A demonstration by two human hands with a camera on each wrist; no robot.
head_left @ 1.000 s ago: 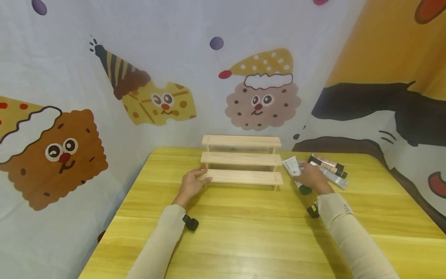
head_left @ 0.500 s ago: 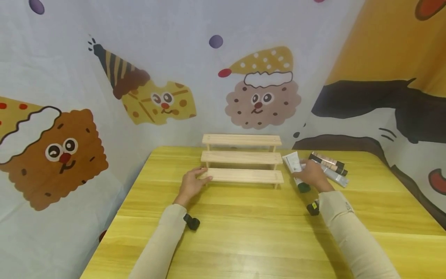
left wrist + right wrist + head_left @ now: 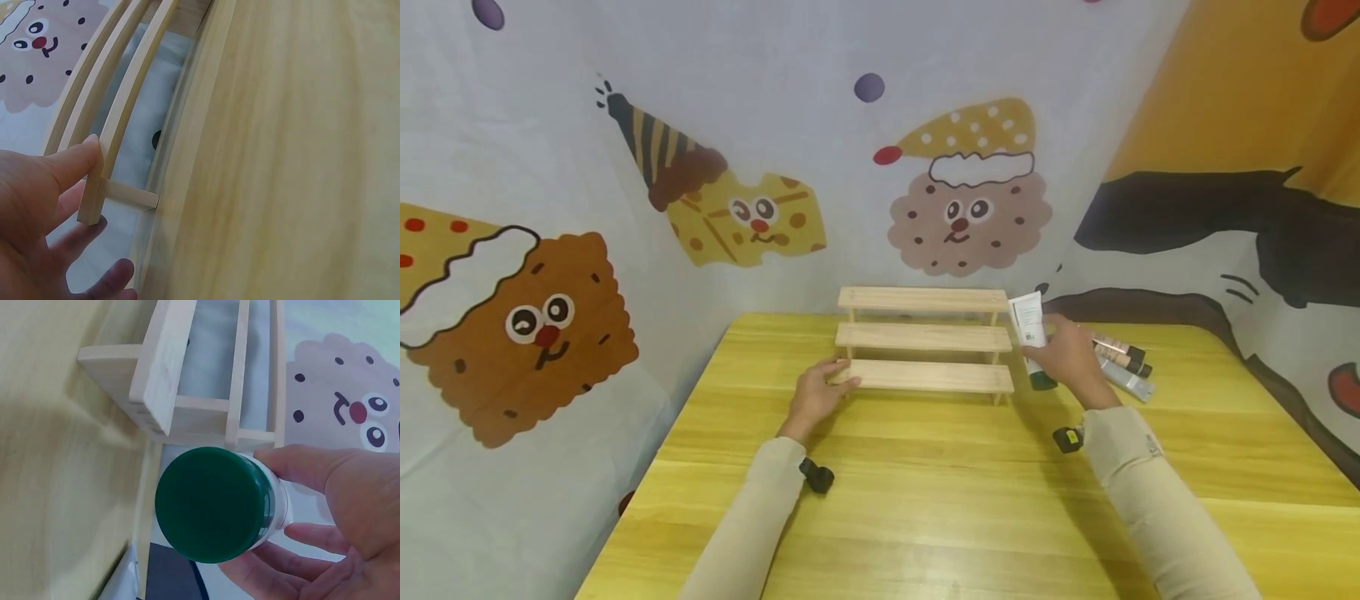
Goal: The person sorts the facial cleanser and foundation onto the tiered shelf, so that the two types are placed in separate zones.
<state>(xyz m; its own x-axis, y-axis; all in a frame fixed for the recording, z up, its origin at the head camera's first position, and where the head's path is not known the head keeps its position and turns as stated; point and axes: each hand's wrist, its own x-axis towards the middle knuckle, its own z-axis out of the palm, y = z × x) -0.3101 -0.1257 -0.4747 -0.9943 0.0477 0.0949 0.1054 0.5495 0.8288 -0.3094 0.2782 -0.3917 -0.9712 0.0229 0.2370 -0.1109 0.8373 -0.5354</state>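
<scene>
A three-tier wooden display rack (image 3: 925, 377) stands at the back of the table. My left hand (image 3: 817, 395) grips the left end of its lowest board; in the left wrist view the thumb (image 3: 78, 164) lies on the board (image 3: 125, 109) and a finger reaches under its end. To the right of the rack, my right hand (image 3: 1070, 358) holds a white squeeze tube (image 3: 1028, 321) with a dark green cap (image 3: 1042, 381) pointing down. Seen from the right wrist, that round cap (image 3: 209, 505) faces the camera, with thumb and fingers around the tube behind it.
Several cosmetic tubes lie together right of my right hand, among them a grey tube (image 3: 1129, 381) and beige ones with black caps (image 3: 1138, 367). The wooden table (image 3: 910, 492) meets a cartoon-printed cloth (image 3: 850, 42) at the back.
My right hand has raised the white tube off the table beside the other tubes and tilted it more upright. The left hand stays at the rack's lowest board.
</scene>
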